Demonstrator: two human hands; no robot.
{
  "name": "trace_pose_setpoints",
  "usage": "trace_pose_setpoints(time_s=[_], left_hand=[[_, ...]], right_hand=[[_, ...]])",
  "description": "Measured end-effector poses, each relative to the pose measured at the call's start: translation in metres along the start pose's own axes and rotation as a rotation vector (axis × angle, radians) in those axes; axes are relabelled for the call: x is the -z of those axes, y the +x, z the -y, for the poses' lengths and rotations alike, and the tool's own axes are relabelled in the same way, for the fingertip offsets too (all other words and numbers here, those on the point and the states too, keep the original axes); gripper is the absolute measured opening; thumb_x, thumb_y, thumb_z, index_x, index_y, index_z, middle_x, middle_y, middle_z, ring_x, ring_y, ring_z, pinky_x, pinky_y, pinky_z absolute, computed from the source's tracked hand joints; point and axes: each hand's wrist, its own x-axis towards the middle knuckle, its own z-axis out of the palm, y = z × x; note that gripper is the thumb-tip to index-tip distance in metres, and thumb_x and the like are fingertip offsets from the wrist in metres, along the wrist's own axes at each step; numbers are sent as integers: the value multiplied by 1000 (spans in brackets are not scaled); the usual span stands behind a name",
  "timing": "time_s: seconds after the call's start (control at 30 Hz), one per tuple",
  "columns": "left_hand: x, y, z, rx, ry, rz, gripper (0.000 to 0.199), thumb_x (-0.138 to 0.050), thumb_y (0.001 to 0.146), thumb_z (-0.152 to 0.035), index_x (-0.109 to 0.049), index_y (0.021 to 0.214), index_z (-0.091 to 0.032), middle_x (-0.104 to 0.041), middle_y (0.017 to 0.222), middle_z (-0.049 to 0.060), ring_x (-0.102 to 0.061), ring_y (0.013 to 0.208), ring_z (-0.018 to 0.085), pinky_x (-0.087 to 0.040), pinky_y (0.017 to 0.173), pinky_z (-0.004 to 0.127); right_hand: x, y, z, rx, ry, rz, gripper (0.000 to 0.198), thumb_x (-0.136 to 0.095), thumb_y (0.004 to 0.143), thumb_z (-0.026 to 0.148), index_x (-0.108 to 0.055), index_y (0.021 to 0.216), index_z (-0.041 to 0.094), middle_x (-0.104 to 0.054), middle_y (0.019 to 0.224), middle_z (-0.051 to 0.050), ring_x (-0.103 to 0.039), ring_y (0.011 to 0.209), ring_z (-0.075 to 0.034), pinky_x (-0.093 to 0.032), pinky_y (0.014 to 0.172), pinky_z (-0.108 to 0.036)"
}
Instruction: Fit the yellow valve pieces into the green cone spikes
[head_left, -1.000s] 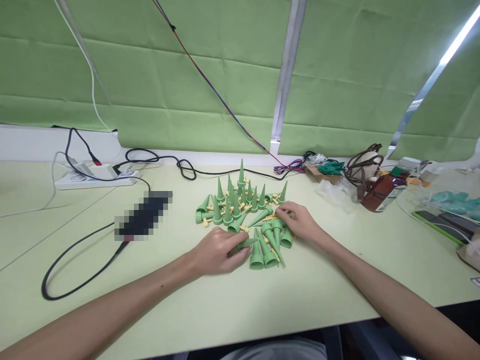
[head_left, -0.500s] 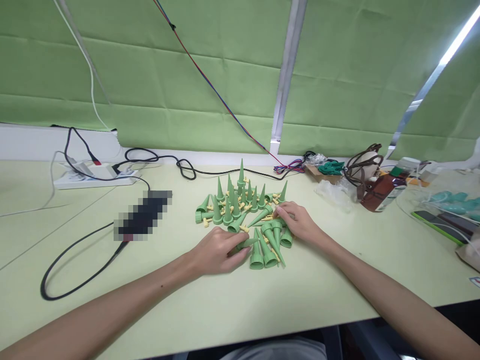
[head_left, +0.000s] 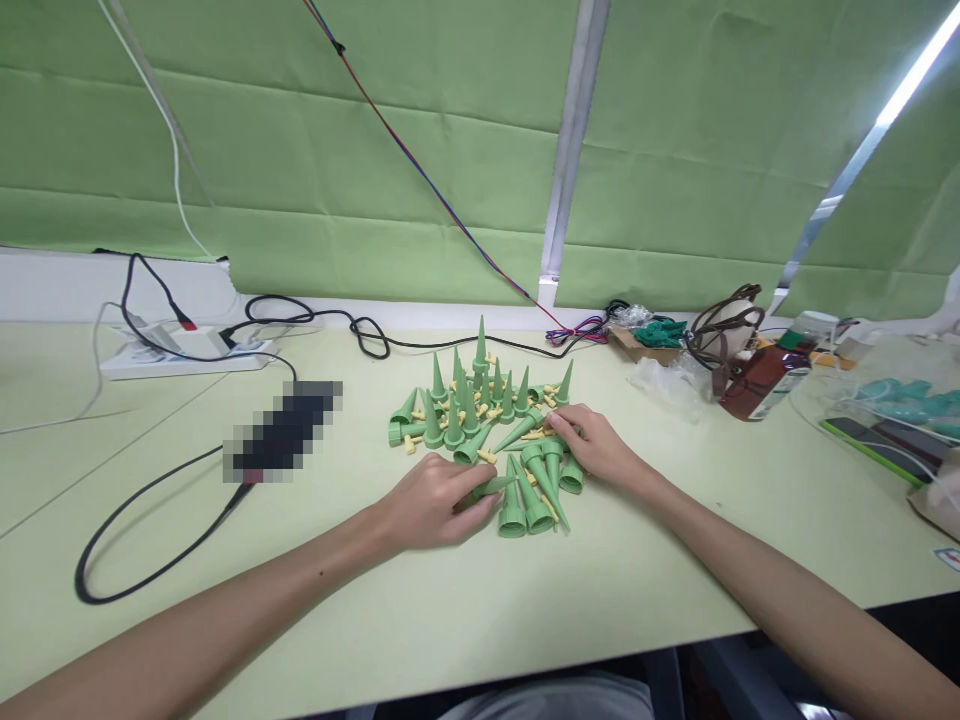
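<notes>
Green plastic watering spikes (head_left: 471, 405) with small yellow valves form a pile on the table, some upright on their wide ends, others lying on their sides. My left hand (head_left: 435, 500) is closed around one green watering spike (head_left: 493, 486), its tip pointing right and its wide end hidden in the palm. At the pile's right side, my right hand (head_left: 592, 440) has its thumb and fingers pinched together; what lies between them is too small to tell. Several spikes (head_left: 537, 512) lie between the hands, their open ends toward me.
On the left are a blurred dark device (head_left: 285, 435) with a looped cable and a white power strip (head_left: 184, 360). A brown bottle (head_left: 769, 380), a clear plastic bag (head_left: 667, 388) and a green-edged phone (head_left: 877, 452) are on the right. A black cable (head_left: 450, 345) runs along the back.
The view has shifted very slightly. My right hand's fingertips have moved a little at the pile; my left hand keeps its hold on the spike.
</notes>
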Motion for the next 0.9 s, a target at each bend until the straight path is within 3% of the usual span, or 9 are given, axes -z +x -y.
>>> trace_pose_setpoints(time_s=[0.4,0.53,0.67,0.9], left_hand=[[0,0,0,1,6,0,3,-57,90,-17,-60,91,-16,-39,49,-9,-38,40,8,-28,42,23],[0,0,0,1,8,2,3,-57,90,-17,-59,91,-16,-40,50,-8,-39,41,8,-29,43,23],[-1,0,0,-11,9,-11,3,-56,90,-17,-59,91,-16,-40,49,-8,-39,40,8,-29,42,23],[-1,0,0,-9,21,-6,4,-55,91,-18,-59,91,-17,-41,49,-8,-40,40,8,-30,42,23]], right_hand=[[0,0,1,-13,20,16,49,-28,106,42,-66,87,20,-70,93,-7,-62,92,-23,-44,89,-36],[1,0,3,-46,40,-43,48,-28,106,44,-67,91,20,-69,99,-8,-60,100,-25,-43,92,-37],[5,-1,6,-71,19,-109,46,-29,105,45,-63,86,20,-66,90,-7,-59,94,-24,-43,87,-35],[8,-2,11,-78,-36,-16,56,-23,106,48,-60,74,21,-67,80,-6,-59,85,-23,-42,83,-35]])
